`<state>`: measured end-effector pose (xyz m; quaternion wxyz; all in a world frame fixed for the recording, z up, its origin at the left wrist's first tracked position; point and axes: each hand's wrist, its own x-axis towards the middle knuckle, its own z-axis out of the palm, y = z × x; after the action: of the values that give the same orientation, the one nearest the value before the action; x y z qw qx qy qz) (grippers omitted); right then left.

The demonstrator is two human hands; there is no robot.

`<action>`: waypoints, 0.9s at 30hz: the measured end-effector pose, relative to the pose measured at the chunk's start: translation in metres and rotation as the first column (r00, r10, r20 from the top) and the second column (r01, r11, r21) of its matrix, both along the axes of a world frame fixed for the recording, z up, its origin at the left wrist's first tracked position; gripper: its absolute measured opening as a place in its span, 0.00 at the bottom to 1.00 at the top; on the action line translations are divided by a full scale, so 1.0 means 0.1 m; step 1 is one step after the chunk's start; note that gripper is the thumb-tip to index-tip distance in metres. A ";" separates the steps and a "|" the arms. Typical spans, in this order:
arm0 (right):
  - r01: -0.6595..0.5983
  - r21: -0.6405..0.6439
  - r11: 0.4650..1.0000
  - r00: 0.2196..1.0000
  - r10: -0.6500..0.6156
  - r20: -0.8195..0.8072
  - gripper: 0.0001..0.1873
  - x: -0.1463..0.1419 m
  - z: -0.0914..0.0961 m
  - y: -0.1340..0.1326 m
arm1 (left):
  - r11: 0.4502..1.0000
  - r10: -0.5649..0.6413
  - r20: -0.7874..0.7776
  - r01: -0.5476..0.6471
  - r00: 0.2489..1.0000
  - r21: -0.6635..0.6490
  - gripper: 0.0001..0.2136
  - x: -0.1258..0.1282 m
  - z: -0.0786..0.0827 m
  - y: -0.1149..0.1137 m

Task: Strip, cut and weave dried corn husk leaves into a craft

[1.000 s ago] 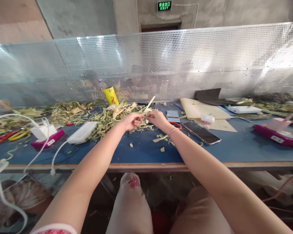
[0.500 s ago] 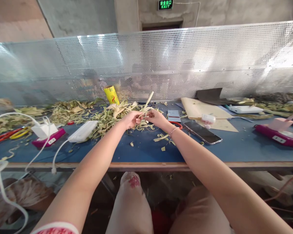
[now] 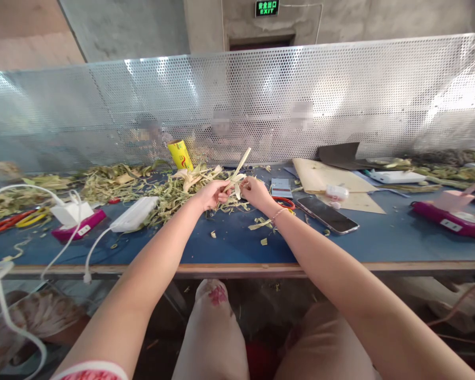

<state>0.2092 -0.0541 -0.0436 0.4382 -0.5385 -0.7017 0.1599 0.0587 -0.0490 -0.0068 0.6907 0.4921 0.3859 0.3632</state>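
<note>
My left hand (image 3: 215, 195) is closed on a pale plant stalk (image 3: 243, 160), whose long end slants up to the right over the table. Beside it my right hand (image 3: 257, 193) is closed in a pinch on a pale, thin strip of plant peel (image 3: 236, 184) that spans the gap between the hands. What lies under the right fingertips is partly hidden. Both hands are just above the near right end of a loose heap of pale green plant peelings (image 3: 168, 196).
A yellow tube (image 3: 180, 154) leans behind the heap, before a perforated metal screen (image 3: 257, 89). Red-handled scissors (image 3: 284, 202) and a phone (image 3: 328, 214) lie to the right, near cardboard sheets (image 3: 332, 177). At left are a white power bank (image 3: 134, 214) and a purple power strip (image 3: 79, 227).
My right hand has shifted slightly to the right, and the gap between the hands has widened. The pale strip between them now shows more plainly. My left hand has barely moved.
</note>
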 end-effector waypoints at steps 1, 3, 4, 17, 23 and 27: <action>0.010 0.015 1.000 1.000 -0.010 -0.004 0.03 0.01 0.00 0.00 | 1.000 0.000 -0.004 0.000 1.000 -0.001 0.14 0.00 0.00 0.00; 0.018 0.051 0.999 0.999 -0.016 -0.027 0.02 0.02 0.00 0.00 | 1.000 -0.001 -0.013 0.001 1.000 -0.005 0.14 0.00 0.00 0.00; 0.020 0.070 0.997 0.999 -0.017 -0.043 0.02 0.02 0.00 0.00 | 1.000 -0.004 -0.015 0.003 1.000 -0.008 0.15 -0.01 0.00 0.01; -0.104 0.168 0.980 0.977 0.132 -0.167 0.06 -0.01 0.04 -0.05 | 0.999 -0.012 -0.062 0.010 0.998 -0.031 0.20 -0.03 -0.03 0.05; -0.148 0.160 0.976 0.989 0.148 0.016 0.05 -0.04 0.07 -0.13 | 0.996 -0.084 -0.062 0.082 0.995 -0.042 0.20 -0.06 -0.03 0.08; -0.168 0.196 0.966 0.985 0.158 0.064 0.08 -0.05 0.04 -0.09 | 0.998 -0.066 -0.057 0.064 0.996 -0.029 0.20 -0.06 -0.03 0.09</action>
<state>0.2047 -0.0634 -0.0391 0.4586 -0.4357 -0.7665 0.1110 0.0525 -0.0401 -0.0097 0.6973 0.5053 0.3945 0.3207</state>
